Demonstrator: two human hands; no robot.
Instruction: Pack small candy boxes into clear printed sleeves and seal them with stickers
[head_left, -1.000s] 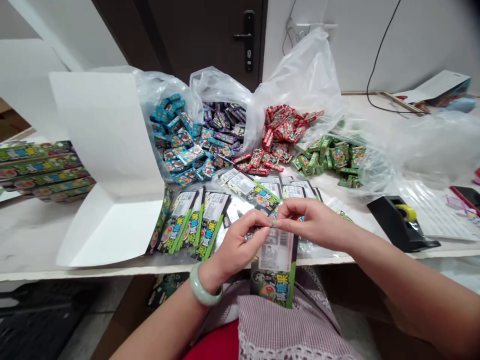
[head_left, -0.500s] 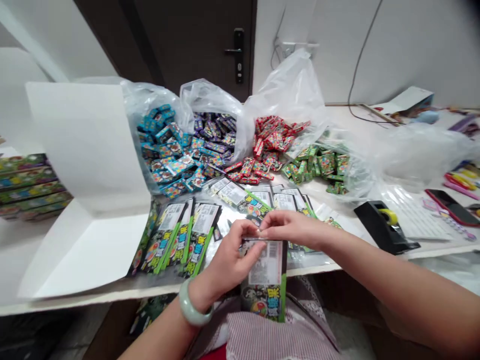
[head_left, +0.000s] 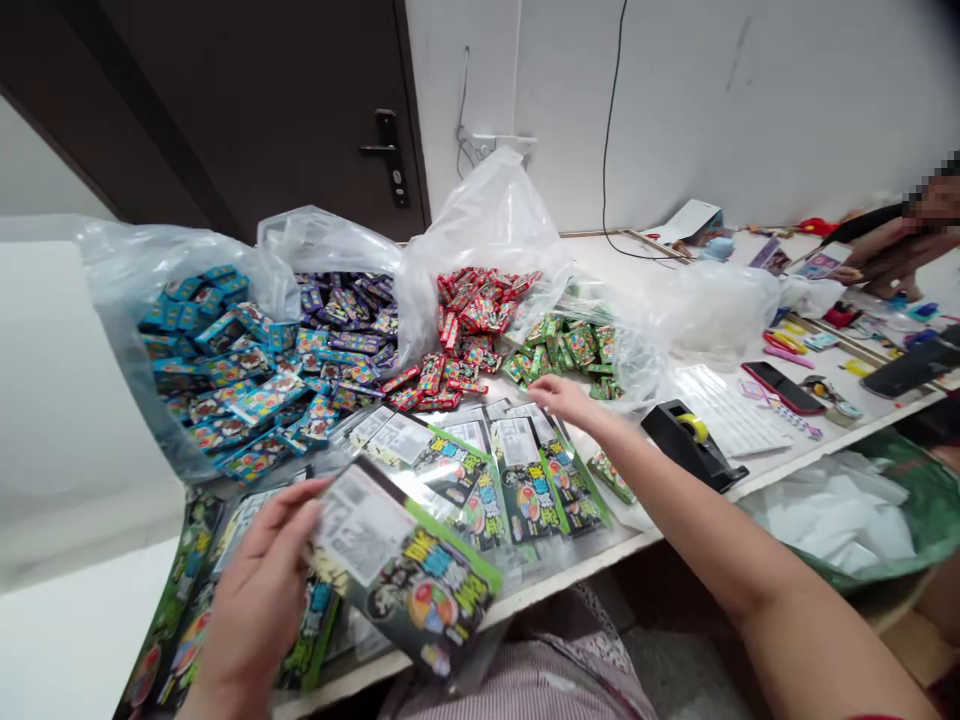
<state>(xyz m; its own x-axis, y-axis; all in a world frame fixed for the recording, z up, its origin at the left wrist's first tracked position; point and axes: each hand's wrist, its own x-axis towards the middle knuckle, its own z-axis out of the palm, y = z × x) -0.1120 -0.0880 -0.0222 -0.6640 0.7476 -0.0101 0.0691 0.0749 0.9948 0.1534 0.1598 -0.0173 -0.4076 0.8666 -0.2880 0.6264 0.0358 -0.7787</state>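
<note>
My left hand (head_left: 259,590) grips the top left corner of a flat printed candy pouch (head_left: 409,570), black and green with a white label. It is tilted over the table's front edge. My right hand (head_left: 562,398) is reached out above the far end of the laid-out pouches (head_left: 525,480), close to the green candy packets (head_left: 574,345). Its fingers are loosely bent and a little apart, with nothing visible in them. More pouches (head_left: 187,640) lie by my left hand, partly hidden behind it.
Clear plastic bags hold blue packets (head_left: 232,370), purple packets (head_left: 352,310) and red packets (head_left: 480,310). To the right are a tape dispenser (head_left: 690,445), a phone (head_left: 782,388) and a paper sheet (head_left: 724,410). White card (head_left: 52,400) stands left. Another person (head_left: 885,235) sits far right.
My hands have parted from the pouch's top edge. The left hand has carried the pouch left, while the right has gone forward over the pile. The view has swung right.
</note>
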